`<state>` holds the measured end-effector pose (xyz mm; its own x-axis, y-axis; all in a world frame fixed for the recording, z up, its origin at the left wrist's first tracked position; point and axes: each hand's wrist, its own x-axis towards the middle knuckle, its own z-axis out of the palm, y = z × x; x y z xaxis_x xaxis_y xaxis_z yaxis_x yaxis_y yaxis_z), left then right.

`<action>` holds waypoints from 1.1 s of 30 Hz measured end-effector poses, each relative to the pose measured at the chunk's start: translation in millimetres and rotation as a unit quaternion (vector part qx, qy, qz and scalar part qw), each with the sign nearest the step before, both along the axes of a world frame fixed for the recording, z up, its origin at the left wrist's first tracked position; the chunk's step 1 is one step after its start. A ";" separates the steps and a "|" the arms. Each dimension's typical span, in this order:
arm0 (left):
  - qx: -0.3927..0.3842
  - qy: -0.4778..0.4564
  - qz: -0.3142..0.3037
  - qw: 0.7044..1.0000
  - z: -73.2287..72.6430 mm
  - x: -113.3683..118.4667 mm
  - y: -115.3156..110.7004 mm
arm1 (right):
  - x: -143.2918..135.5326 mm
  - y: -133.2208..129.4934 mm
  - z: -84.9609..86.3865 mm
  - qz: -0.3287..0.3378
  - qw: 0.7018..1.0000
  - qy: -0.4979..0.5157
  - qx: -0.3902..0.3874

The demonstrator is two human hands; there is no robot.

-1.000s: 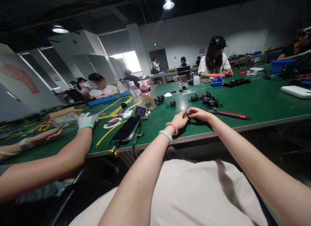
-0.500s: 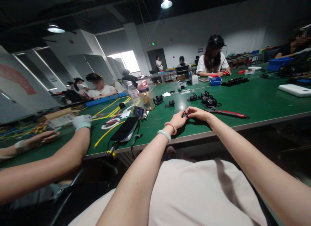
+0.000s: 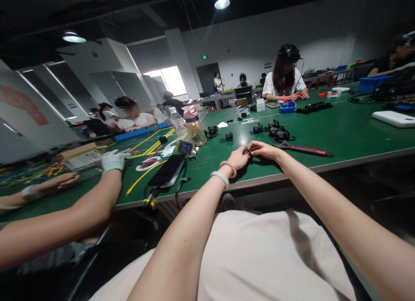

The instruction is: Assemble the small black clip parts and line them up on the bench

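Note:
My left hand (image 3: 239, 159), with a beaded bracelet and a pale bangle at the wrist, is closed in a pinch just above the green table's front edge. My right hand (image 3: 263, 150) meets it fingertip to fingertip, also pinching. Between them pokes out a small, thin black piece (image 3: 248, 150); its kind is too small to tell and the fingers partly cover it. Beyond the hands lie several black parts with thin prongs (image 3: 275, 131) and a single such part (image 3: 228, 136). To the right rests a hand tool with a red and black handle (image 3: 311, 151).
A phone (image 3: 167, 170) with straps, a yellow cable tie (image 3: 142, 179), a pink-lidded bottle (image 3: 196, 130) and a clear water bottle (image 3: 178, 121) stand or lie leftward. A co-worker's gloved hand (image 3: 113, 161) is farther left. A blue bin (image 3: 287, 107) and white case (image 3: 394, 118) are right.
My hands stay nearly in place, while the black piece between them sits at a slightly different tilt. The co-worker's gloved hand has shifted a little to the right, its fingers now stretched out.

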<state>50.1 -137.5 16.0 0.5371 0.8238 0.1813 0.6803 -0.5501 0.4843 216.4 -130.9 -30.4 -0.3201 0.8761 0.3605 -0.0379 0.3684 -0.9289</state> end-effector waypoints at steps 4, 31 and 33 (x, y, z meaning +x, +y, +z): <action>-0.017 -0.004 0.008 1.000 2.7 0.6 -3.1 | -0.4 -0.4 -0.1 -0.004 1.000 0.000 -0.006; -0.015 0.009 -0.015 1.000 1.5 1.3 -1.9 | -1.7 1.9 -0.3 0.012 1.000 0.009 -0.012; -0.010 0.012 -0.021 1.000 1.6 1.7 -2.0 | -1.4 1.5 -0.2 0.010 1.000 0.008 -0.014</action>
<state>51.8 -139.5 17.6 0.5748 0.8041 0.1519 0.6688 -0.5685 0.4791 215.0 -129.4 -30.5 -0.3308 0.8796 0.3419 -0.0604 0.3418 -0.9378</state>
